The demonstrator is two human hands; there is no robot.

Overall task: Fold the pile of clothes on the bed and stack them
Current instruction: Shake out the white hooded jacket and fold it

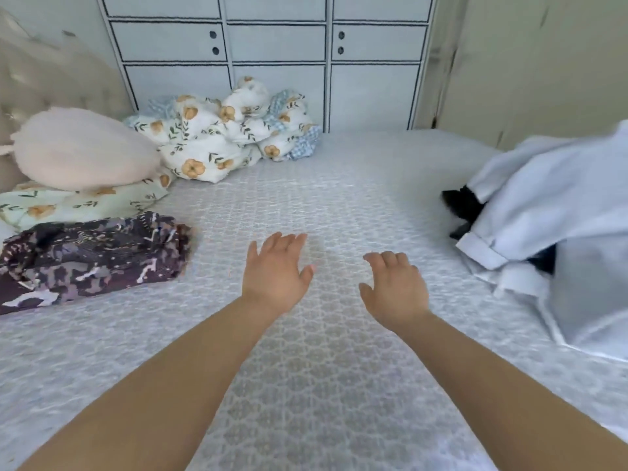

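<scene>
A folded dark purple patterned garment (91, 258) lies at the left side of the bed (333, 205). At the right edge lies a loose pile of clothes: a pale blue-white garment (557, 212) draped over a black one (464, 203). My left hand (275, 271) and my right hand (396, 287) hover side by side over the bare middle of the bed, palms down. The left hand's fingers are straight, the right hand's loosely bent. Neither holds anything.
A cream pillow (81, 149) rests on a floral pillow (78, 203) at the far left. A bunched floral quilt (224, 134) lies at the back. White cabinets (275, 45) stand behind the bed, with a beige headboard (44, 79) at the left.
</scene>
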